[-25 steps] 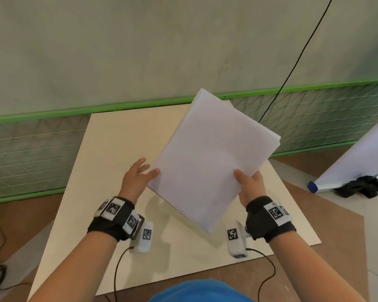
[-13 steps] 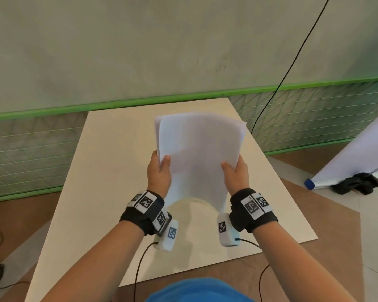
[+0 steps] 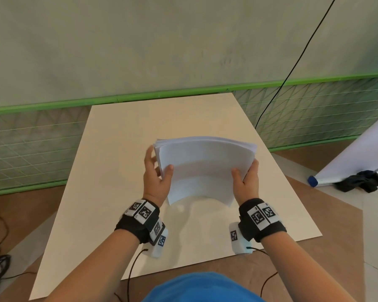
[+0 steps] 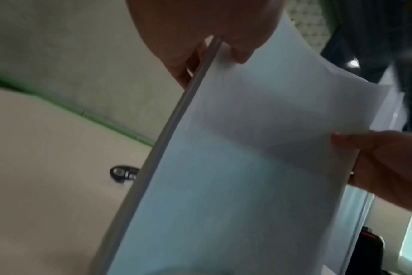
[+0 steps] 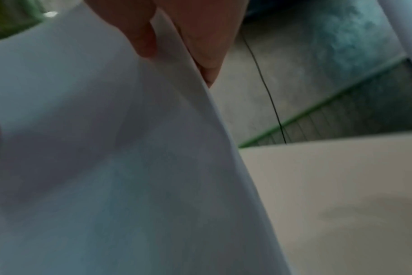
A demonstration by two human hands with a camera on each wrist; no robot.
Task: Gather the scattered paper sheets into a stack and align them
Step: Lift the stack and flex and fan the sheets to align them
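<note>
From the head view, both hands are holding a stack of white paper sheets up on edge above the middle of the beige tabletop. The left hand is gripping the stack's left edge, thumb on the near face and fingers wrapping behind it. The right hand is gripping the right edge the same way, though its fingers are hiding behind the paper. The stack is bowing, and its lower edge is either hanging just above the tabletop or touching it; the view is not settling which. A blue cap brim is cutting off the near edge of the picture. Far right, a rolled white sheet and a dark cloth are lying on the floor, partly out of frame.

From the left wrist view, the left hand is pinching the stack's edge at the top, and the right hand's thumb is pressing the sheet's face at the right. A small dark object is showing on the tabletop behind the stack, too blurred to name.

From the right wrist view, the picture is blurring; the right hand is clamping the paper between thumb and fingers, and a black cable is hanging against the far wall.
</note>
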